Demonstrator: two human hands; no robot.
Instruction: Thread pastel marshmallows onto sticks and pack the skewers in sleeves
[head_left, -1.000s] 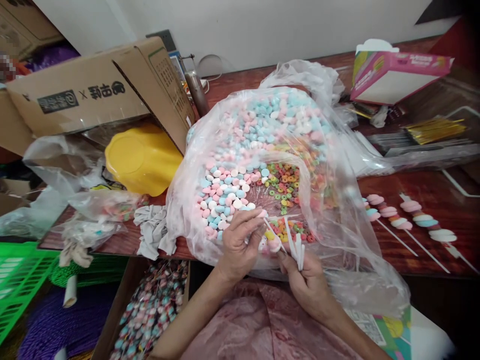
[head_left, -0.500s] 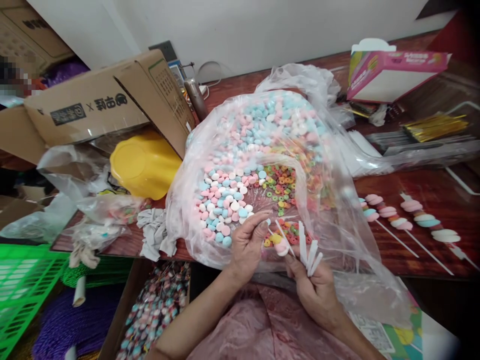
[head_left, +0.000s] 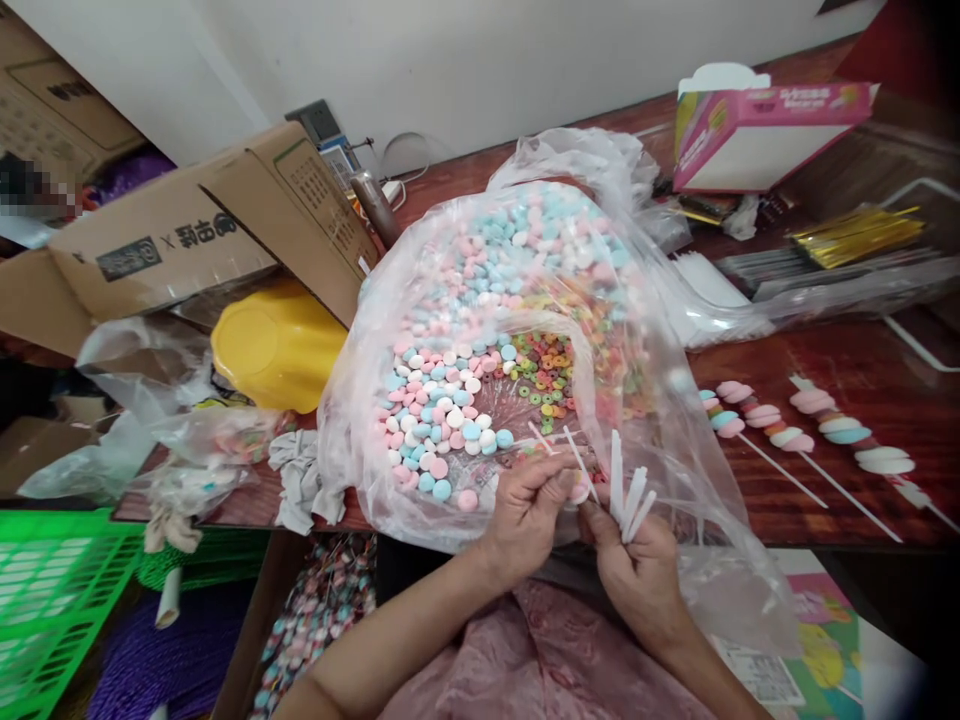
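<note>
My right hand (head_left: 637,565) is closed around several white lollipop sticks (head_left: 616,475), fanned upward. Thinner white sticks rise beside it, near my left fingers. My left hand (head_left: 529,515) is closed in a pinch, its fingertips meeting a pink-and-white marshmallow (head_left: 580,487) between the two hands. Fingers partly cover that marshmallow and whatever else is in the pinch. Just beyond lies a clear plastic bag (head_left: 352,400), spread open, with pink, white and blue round marshmallows (head_left: 442,410) on the left and small coloured candy rings (head_left: 544,370) on the right.
Finished-looking candy skewers (head_left: 765,415) lie on the red-brown table (head_left: 840,370) at right, below bundled gold ties (head_left: 855,238) and a pink box (head_left: 772,135). At left are a cardboard box (head_left: 165,245), yellow tub (head_left: 277,345), grey cloth (head_left: 304,480) and green basket (head_left: 60,590).
My left hand has moved right, bringing its pinched fingers against the marshmallow by my right hand. The sticks stay in my right hand. The view has shifted slightly.
</note>
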